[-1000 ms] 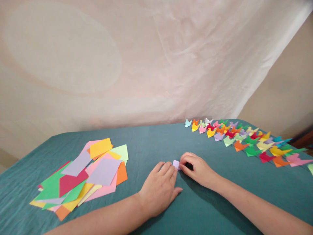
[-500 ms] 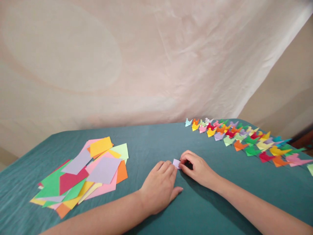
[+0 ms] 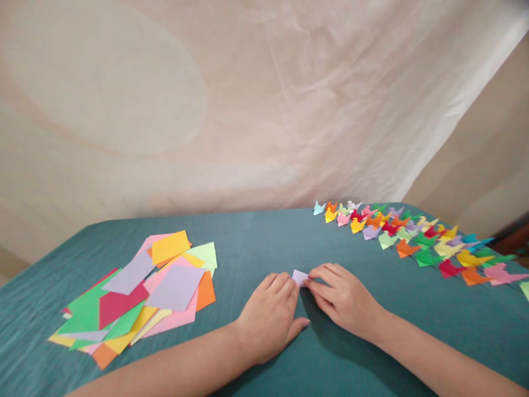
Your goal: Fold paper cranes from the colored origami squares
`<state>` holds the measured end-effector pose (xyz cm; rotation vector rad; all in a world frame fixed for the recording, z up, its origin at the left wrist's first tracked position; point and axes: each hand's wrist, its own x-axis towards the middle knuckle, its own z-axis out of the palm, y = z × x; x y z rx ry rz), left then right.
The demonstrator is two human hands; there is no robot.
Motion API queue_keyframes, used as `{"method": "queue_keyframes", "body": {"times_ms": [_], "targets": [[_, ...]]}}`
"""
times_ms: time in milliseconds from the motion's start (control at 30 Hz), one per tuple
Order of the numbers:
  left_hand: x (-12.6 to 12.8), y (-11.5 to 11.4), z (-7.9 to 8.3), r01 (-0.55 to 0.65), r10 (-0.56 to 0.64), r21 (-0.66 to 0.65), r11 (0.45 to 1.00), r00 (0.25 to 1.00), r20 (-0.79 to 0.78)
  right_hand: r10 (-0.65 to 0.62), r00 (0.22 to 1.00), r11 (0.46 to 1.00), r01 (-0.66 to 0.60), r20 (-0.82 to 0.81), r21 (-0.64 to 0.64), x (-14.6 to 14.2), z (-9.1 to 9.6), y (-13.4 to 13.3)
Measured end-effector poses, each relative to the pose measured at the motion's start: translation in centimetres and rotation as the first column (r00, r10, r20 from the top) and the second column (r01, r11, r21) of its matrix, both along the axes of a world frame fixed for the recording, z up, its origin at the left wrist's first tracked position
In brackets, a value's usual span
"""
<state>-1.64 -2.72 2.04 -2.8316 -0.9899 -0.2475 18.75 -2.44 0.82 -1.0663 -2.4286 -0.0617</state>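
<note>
A small piece of folded lilac paper [image 3: 300,277] lies on the cloth between my hands. My left hand [image 3: 270,317] rests flat on the table with its fingers stretched out and its thumb apart. Its fingertips touch or cover the paper's left edge. From the other side, my right hand [image 3: 341,292] pinches the paper's right edge between thumb and fingertips. The fingers hide parts of the paper at both ends, so its full shape does not show.
A loose pile of coloured paper sheets [image 3: 176,288] lies on the left of the green tablecloth [image 3: 256,237]. Rows of small folded paper birds [image 3: 407,248] stand along the right. Behind the table hangs a pale curtain [image 3: 248,110].
My right hand has shifted slightly nearer and turned, its fingers now lying lower over the paper's right edge. My left hand has barely moved.
</note>
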Motion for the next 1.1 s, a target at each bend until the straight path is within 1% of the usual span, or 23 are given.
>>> {"method": "queue_keyframes", "body": {"times_ms": [67, 167, 400, 567, 900, 1100], "targets": [[0.02, 0.0, -0.04, -0.006, 0.006, -0.005, 1.0, 1.0, -0.003, 0.0, 0.997, 1.0, -0.001, 0.076, 0.013, -0.2, -0.03, -0.34], [0.05, -0.01, -0.13, -0.013, 0.013, -0.005, 1.0, 1.0, -0.003, -0.012, 0.994, 1.0, 0.011, 0.111, 0.006, -0.46, -0.26, -0.46], [0.04, 0.04, -0.05, 0.003, -0.003, 0.01, 1.0, 1.0, 0.0, -0.008, 0.998, 1.0, 0.007, 0.064, 0.028, -0.53, -0.32, -0.38], [0.07, 0.02, -0.02, -0.003, 0.003, 0.017, 1.0, 1.0, 0.008, -0.007, 0.999, 1.0, 0.006, 0.047, 0.015, -0.43, -0.41, -0.34], [-0.02, 0.13, -0.23, -0.012, 0.013, -0.023, 1.0, 1.0, 0.02, -0.009, 0.999, 1.0, 0.01, 0.044, -0.019, -0.4, -0.29, -0.3], [-0.06, 0.13, -0.02, 0.004, -0.004, -0.01, 1.0, 1.0, 0.023, 0.0, 1.0, 0.999, 0.001, 0.021, -0.034, -0.34, -0.14, -0.22]]}}
